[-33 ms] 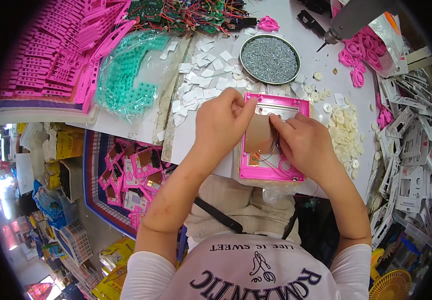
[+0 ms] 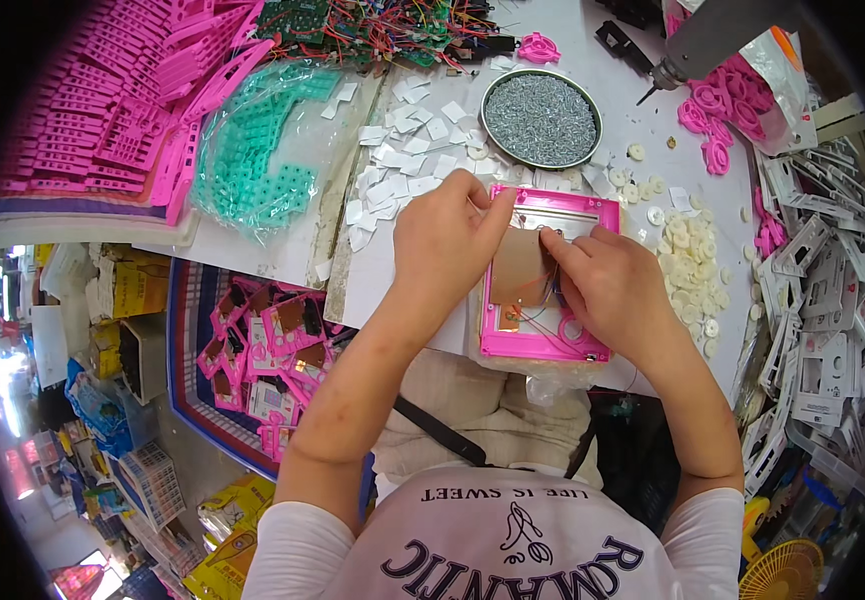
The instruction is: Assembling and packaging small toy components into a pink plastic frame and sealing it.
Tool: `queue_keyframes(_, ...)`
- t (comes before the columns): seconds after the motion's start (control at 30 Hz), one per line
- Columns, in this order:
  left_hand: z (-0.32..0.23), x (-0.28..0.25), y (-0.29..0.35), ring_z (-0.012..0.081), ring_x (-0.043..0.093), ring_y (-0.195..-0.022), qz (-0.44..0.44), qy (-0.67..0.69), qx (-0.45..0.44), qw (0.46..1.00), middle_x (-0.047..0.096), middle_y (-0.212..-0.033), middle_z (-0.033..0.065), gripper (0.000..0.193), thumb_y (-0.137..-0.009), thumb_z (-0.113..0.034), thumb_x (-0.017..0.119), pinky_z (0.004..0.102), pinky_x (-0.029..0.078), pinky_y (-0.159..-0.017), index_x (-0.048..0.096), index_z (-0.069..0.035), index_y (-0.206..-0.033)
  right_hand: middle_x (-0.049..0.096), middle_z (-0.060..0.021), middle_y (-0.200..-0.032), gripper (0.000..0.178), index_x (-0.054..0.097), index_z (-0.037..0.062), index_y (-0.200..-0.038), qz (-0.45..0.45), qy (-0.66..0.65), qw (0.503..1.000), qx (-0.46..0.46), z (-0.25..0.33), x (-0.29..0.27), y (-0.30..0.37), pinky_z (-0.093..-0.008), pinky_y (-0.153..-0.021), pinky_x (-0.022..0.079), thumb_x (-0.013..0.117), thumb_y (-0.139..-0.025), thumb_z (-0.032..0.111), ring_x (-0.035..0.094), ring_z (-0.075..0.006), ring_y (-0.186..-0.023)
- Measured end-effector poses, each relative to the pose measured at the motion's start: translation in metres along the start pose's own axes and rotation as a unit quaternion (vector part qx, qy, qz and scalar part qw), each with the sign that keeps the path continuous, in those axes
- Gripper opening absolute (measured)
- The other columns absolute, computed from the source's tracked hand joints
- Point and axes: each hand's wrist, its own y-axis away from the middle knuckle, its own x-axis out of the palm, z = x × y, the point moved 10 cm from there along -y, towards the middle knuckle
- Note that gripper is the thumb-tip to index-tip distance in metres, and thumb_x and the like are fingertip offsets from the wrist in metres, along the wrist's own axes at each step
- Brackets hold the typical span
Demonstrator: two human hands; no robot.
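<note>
A pink plastic case (image 2: 543, 348) lies open-side up on a plastic-wrapped block at the table's front edge. Inside it sit a brown board (image 2: 521, 268), thin wires (image 2: 551, 312) and a metal strip along the top. My left hand (image 2: 450, 235) is closed at the case's upper left edge, thumb along the rim, fingers curled. Over the case's right side, my right hand (image 2: 613, 285) is closed, its index fingertip pressed down at the brown board's upper right corner. Whatever lies under its curled fingers is hidden.
A round tin of screws (image 2: 541, 118) stands behind the case, with white paper pieces (image 2: 403, 150) to its left. Cream round parts (image 2: 691, 260) lie at right. An electric screwdriver (image 2: 688, 60) hangs at upper right. A basket of pink assemblies (image 2: 183, 370) sits at lower left.
My left hand and forearm have shifted very slightly. The right hand and the case look the same.
</note>
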Motion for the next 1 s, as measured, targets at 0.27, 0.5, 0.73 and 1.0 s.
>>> queue_keyframes(0.27, 0.008, 0.004, -0.008, 0.0299, 0.067, -0.064, -0.031, -0.008, -0.020, 0.999, 0.067, -0.067, 0.0123, 0.022, -0.086, -0.025, 0.073, 0.0390, 0.052, -0.062, 0.070, -0.003, -0.082, 0.064, -0.0071, -0.076, 0.037, 0.068, 0.0034, -0.115, -0.023, -0.036, 0.999, 0.005, -0.004, -0.005, 0.000, -0.0405, -0.063, 0.052, 0.070, -0.079, 0.010, 0.063, -0.0265, -0.073)
queue_keyframes(0.5, -0.042, 0.012, 0.003, 0.0171, 0.063, -0.068, 0.012, 0.108, 0.135, 0.985, 0.069, -0.083, 0.0059, 0.008, -0.086, -0.009, 0.070, 0.0302, 0.049, -0.062, 0.072, -0.004, -0.092, 0.068, -0.0110, -0.079, 0.034, 0.068, 0.0056, -0.117, -0.058, -0.023, 0.995, 0.083, -0.026, -0.011, 0.002, -0.0426, -0.064, 0.054, 0.068, -0.083, 0.011, 0.067, -0.0302, -0.076)
queue_keyframes(0.73, -0.093, 0.018, 0.007, 0.0336, 0.064, -0.082, 0.077, -0.110, 0.416, 0.899, 0.069, -0.090, 0.0090, 0.012, -0.082, -0.007, 0.069, 0.0409, 0.052, -0.073, 0.070, -0.003, -0.093, 0.068, -0.0105, -0.071, 0.037, 0.068, 0.0085, -0.120, 0.000, 0.039, 0.993, 0.114, -0.035, -0.001, -0.005, -0.0429, -0.058, 0.053, 0.063, -0.083, 0.011, 0.069, -0.0312, -0.066)
queue_keyframes(1.0, -0.038, 0.036, -0.023, 0.0125, 0.064, -0.069, 0.193, 0.147, 0.102, 0.965, 0.069, -0.079, 0.0056, 0.013, -0.088, -0.005, 0.066, 0.0271, 0.051, -0.063, 0.071, 0.000, -0.100, 0.068, -0.0072, -0.069, 0.046, 0.066, 0.0124, -0.130, 0.104, 0.062, 0.991, 0.065, -0.034, 0.010, -0.001, -0.0412, -0.055, 0.052, 0.063, -0.083, 0.014, 0.069, -0.0265, -0.064)
